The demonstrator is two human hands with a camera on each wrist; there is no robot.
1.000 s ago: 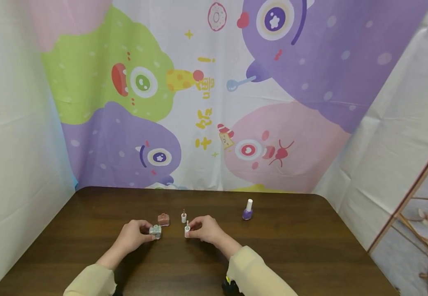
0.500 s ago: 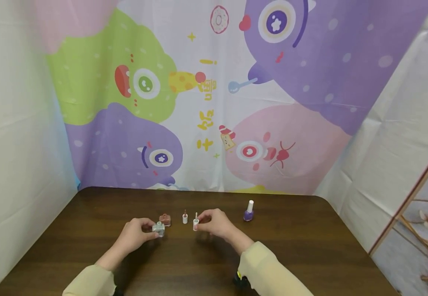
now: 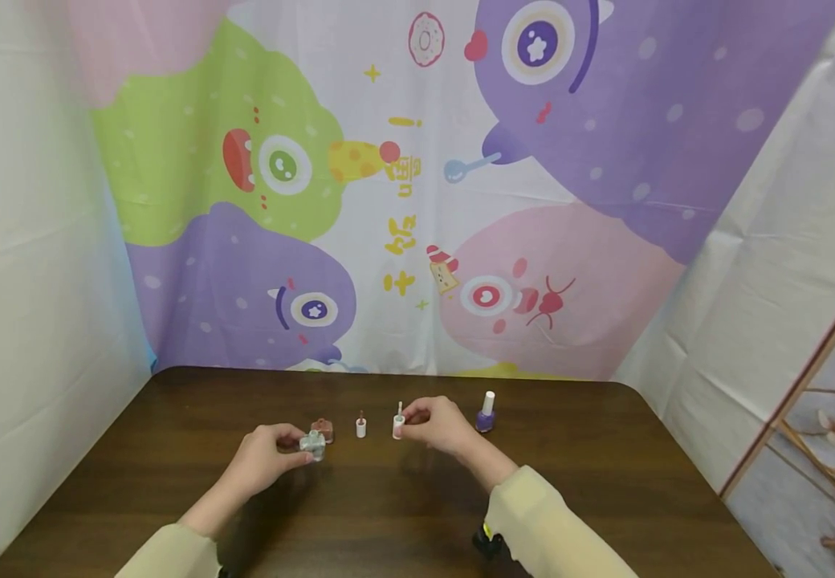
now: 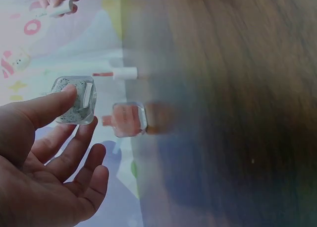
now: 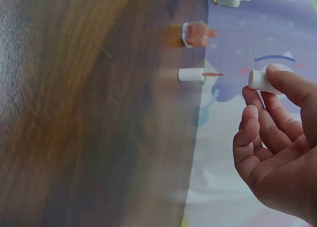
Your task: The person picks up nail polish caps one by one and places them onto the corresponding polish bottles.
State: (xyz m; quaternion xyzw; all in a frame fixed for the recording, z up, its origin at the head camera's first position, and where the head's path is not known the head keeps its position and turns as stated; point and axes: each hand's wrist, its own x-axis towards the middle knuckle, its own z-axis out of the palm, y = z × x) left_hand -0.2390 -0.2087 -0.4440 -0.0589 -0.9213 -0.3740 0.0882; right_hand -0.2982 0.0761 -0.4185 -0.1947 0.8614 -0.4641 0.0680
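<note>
My left hand [image 3: 266, 456] pinches an uncapped nail polish bottle [image 4: 74, 110] with pale, dark-flecked polish between thumb and fingers. In the head view it overlaps the front of a pinkish-brown nail polish bottle [image 3: 323, 432], also uncapped, which stands on the table. To the right of these, a white brush cap [image 3: 361, 429] stands upside down, its brown-coated brush pointing up. Further right, my right hand [image 3: 445, 425] pinches a second white brush cap [image 5: 257, 81] by its sides, brush upward. In the right wrist view, that brush is hidden behind the thumb.
Beyond my right hand a capped purple nail polish bottle [image 3: 485, 419] stands upright on the dark wooden table [image 3: 360, 522]. A cartoon-printed curtain [image 3: 396, 329] hangs along the table's back edge, with pale cloth on both sides.
My right hand has moved right and away from me with its brush cap, past the standing cap. My left hand, still holding the flecked bottle, has shifted slightly right and farther back.
</note>
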